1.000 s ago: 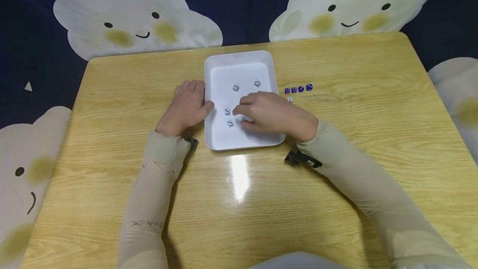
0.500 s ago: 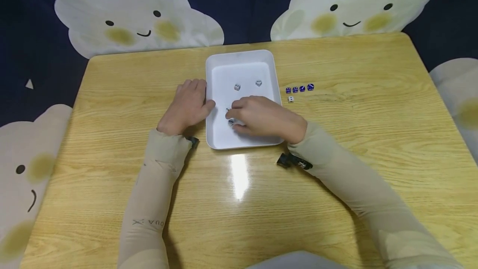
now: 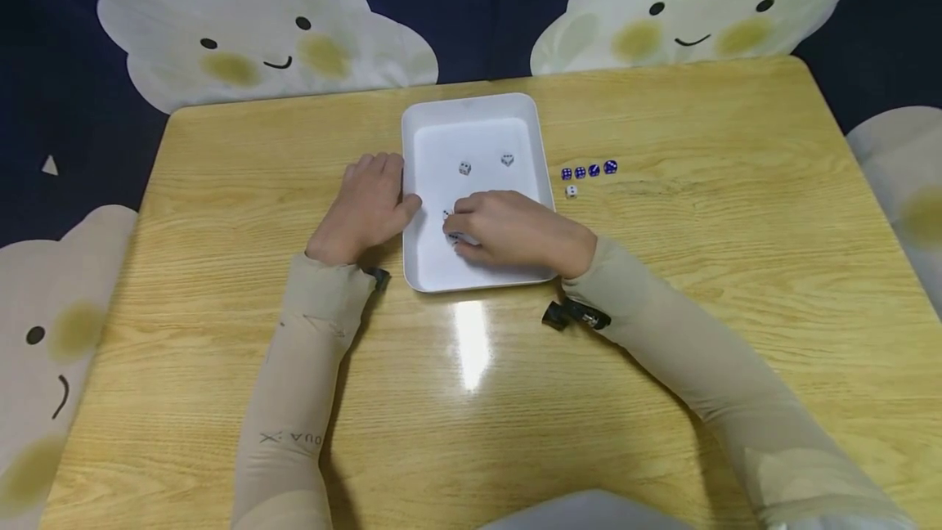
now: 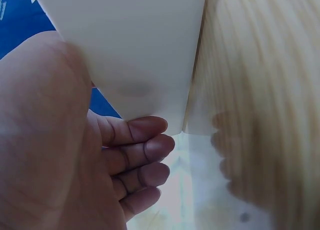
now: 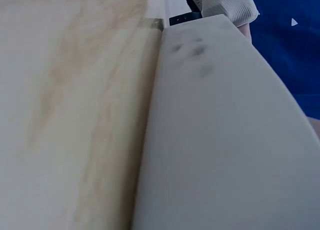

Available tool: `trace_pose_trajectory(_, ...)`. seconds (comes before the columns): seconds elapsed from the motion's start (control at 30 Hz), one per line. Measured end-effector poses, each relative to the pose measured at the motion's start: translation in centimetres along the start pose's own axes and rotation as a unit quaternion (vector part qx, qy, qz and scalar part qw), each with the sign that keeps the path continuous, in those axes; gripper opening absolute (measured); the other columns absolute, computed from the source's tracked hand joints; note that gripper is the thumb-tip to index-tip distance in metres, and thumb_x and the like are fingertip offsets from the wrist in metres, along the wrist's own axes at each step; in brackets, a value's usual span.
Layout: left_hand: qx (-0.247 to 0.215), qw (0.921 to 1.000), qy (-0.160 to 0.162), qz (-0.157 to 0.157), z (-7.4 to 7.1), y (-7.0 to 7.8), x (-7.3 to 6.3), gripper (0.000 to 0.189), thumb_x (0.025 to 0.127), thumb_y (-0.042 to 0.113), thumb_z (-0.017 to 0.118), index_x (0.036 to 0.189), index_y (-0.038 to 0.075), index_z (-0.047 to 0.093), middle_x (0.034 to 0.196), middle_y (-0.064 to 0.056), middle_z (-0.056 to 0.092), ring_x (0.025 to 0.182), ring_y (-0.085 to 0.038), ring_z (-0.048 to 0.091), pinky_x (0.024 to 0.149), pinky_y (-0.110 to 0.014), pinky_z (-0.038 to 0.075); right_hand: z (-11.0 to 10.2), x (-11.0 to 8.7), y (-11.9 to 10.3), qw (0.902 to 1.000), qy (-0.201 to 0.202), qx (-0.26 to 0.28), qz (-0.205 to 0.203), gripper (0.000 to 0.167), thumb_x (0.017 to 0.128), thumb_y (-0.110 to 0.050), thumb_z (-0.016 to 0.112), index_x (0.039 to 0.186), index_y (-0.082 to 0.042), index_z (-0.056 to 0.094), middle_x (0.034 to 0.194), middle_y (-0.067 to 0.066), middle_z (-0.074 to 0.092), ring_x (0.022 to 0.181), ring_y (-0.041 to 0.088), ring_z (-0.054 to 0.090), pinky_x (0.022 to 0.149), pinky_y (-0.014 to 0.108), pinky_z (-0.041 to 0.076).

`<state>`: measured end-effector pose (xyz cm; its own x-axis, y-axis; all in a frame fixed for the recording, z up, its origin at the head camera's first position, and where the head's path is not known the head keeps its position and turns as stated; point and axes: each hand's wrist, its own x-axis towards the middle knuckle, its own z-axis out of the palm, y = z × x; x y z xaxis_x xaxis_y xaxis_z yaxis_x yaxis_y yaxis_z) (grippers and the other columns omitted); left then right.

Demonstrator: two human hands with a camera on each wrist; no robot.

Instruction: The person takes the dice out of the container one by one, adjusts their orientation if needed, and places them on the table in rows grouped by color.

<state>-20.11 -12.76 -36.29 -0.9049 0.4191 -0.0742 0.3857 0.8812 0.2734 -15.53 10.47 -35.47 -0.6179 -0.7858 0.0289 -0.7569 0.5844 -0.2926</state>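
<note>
The right hand has swooped onto the near dice since a second ago; pinching one, can't tell! The left hand grips the tray.

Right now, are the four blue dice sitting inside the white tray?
No, in the head view the blue dice lie in a row on the table, right of the white tray.

4 white dice lie inside a shallow white tray.

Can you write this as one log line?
left hand: holds tray; right hand: at white dice inside; blue dice: on table beside tray
</note>
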Motion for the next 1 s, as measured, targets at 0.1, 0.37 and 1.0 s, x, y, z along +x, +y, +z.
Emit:
trace_pose_trajectory(0.1, -0.001, 1.0, 0.0, -0.001, 0.01, -0.06, 0.01, 0.046, 0.094, 0.032, 0.045, 0.121, -0.005, 0.051, 0.109, -0.018, 0.055, 0.101, -0.036, 0.046, 0.093, -0.049, 0.037, 0.26, 0.1, 0.18, 1.0, 0.004, 0.001, -0.001, 0.024, 0.1, -0.022, 0.061, 0.117, -0.012, 0.074, 0.102, 0.004, 0.071, 0.091, 0.019, 0.067, 0.086, 0.037, 0.057)
trace_pose_trajectory(0.37, -0.002, 1.0, 0.003, -0.001, 0.1, 0.02, 0.02, 0.044, 0.094, 0.032, 0.045, 0.119, -0.004, 0.052, 0.106, -0.018, 0.055, 0.099, -0.035, 0.046, 0.091, -0.048, 0.037, 0.77, 0.13, 0.29, 0.9997, 0.019, 0.004, -0.011, 0.026, 0.1, -0.021, 0.061, 0.12, -0.011, 0.074, 0.109, 0.006, 0.072, 0.095, 0.019, 0.068, 0.09, 0.037, 0.057)
trace_pose_trajectory(1.0, 0.001, 1.0, 0.001, -0.006, 0.11, 0.13, 0.07, 0.045, 0.095, 0.032, 0.045, 0.12, -0.005, 0.052, 0.109, -0.019, 0.056, 0.101, -0.036, 0.046, 0.091, -0.048, 0.037, 1.01, -0.05, 0.1, 0.9998, 0.019, 0.003, -0.008, 0.019, 0.1, -0.018, 0.064, 0.114, -0.014, 0.076, 0.108, 0.004, 0.074, 0.099, 0.018, 0.07, 0.093, 0.035, 0.057)
